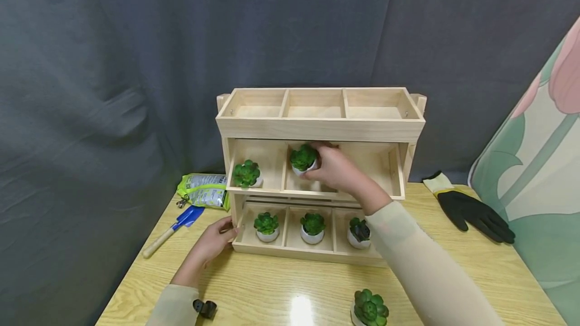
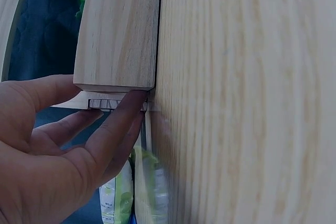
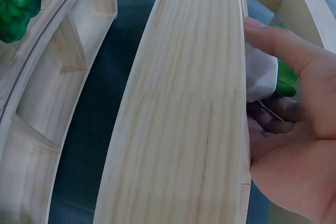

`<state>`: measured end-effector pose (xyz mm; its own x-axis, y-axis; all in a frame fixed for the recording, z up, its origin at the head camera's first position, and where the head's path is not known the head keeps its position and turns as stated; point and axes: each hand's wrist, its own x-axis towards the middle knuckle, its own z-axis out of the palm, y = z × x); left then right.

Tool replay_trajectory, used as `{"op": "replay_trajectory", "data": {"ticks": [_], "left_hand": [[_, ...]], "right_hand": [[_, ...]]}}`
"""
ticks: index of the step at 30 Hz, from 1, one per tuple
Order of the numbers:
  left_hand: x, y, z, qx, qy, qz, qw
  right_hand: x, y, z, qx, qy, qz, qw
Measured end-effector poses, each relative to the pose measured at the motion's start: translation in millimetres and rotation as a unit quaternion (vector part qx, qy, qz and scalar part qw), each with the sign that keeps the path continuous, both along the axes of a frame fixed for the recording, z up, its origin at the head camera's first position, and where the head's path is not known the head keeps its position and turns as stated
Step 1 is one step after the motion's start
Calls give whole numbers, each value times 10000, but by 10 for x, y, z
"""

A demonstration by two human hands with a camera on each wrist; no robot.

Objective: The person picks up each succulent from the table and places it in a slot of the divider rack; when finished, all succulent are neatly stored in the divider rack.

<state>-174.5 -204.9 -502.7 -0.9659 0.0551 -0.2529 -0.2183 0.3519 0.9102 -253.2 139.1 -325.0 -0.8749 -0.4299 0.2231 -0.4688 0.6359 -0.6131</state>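
Note:
A three-tier wooden shelf (image 1: 317,130) stands on the table. At its middle tier, my right hand (image 1: 337,167) grips the white pot of a small green succulent (image 1: 303,157) inside the middle compartment. The right wrist view shows that white pot (image 3: 261,74) between thumb and fingers, partly behind the tier's front board (image 3: 178,98). My left hand (image 1: 215,240) holds the lower left corner of the shelf. In the left wrist view its thumb and fingers (image 2: 113,124) lie on either side of the bottom tray's end (image 2: 118,35).
Another potted succulent (image 1: 246,173) sits in the middle tier's left compartment, and the bottom tier holds three more. One succulent (image 1: 370,308) stands on the table in front. A blue trowel (image 1: 174,230) and a green bag (image 1: 204,190) lie left; a black glove (image 1: 473,210) lies right.

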Motion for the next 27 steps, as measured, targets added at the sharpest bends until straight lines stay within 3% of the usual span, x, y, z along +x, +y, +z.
{"op": "replay_trajectory", "data": {"ticks": [10, 18, 27], "left_hand": [[14, -3, 11, -6, 60, -30, 10000], [14, -3, 9, -1, 49, -49, 10000], [2, -3, -3, -7, 49, -34, 10000]], "right_hand": [[11, -43, 13, 584, 118, 15, 9982], [65, 1, 33, 884, -180, 71, 9959], [110, 18, 27, 1006, 219, -3, 9947]]}}
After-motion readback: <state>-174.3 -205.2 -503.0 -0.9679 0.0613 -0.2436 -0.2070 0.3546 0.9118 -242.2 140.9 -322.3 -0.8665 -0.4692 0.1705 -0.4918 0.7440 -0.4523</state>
